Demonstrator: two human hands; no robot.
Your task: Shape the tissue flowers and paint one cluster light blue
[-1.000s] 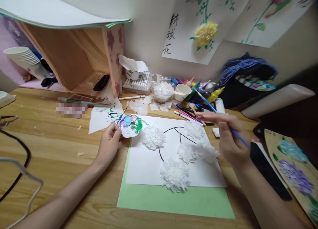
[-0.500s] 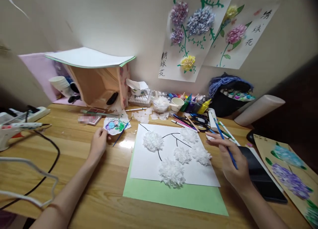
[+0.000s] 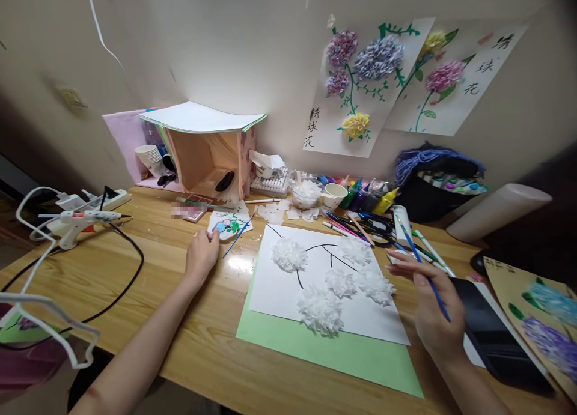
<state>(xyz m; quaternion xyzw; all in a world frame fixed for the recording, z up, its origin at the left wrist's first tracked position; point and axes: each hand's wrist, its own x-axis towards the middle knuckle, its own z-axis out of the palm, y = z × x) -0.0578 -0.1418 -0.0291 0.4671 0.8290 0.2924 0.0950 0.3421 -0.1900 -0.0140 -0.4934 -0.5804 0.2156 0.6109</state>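
My left hand (image 3: 202,256) is closed at the near left edge of a white paint palette (image 3: 237,218), which carries purple, blue and green blobs. Beside the palette lies a thin blue paintbrush (image 3: 236,239). In my right hand (image 3: 437,307) is another blue paintbrush (image 3: 410,238), bristles pointing up and away; its fingers are wrapped round the handle. Between the hands lies a white sheet (image 3: 279,301) on green paper (image 3: 288,343). Black stem lines and several white ruffled paper flowers, one a large flower (image 3: 320,310), are on it.
At the left are a glue gun (image 3: 85,220) and loose cables. A box-like shelf (image 3: 207,157), a bowl of white paper (image 3: 306,193), a paper cup (image 3: 334,194) and paint bottles (image 3: 385,200) line the back. A black phone (image 3: 496,331) lies at the right.
The view has turned left, so everything sits further right in the picture. Both hands keep their grips, the left at the palette, the right on the paintbrush.
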